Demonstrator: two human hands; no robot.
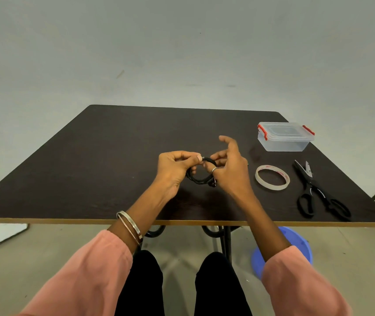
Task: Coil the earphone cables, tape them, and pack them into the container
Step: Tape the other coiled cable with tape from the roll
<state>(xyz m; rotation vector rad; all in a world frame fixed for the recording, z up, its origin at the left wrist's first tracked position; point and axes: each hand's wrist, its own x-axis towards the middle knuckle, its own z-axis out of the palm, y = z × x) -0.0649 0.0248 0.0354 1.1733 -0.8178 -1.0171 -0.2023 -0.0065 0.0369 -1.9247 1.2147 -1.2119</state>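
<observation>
**Black cable coil held between two hands above a dark table**

While the coil point(201, 177) is kept just above the table point(95, 156), it is pinched at its top by the left hand point(174, 169), thumb and fingertips pressed together on the cable. Its right side is gripped by the lower fingers of the right hand point(229, 166), whose index finger is raised free. To the right of the right hand a tape roll point(272, 177) lies flat, with scissors point(318, 192) further right. Beyond them, a lidded clear container point(285, 136) with red clips is seen.
</observation>
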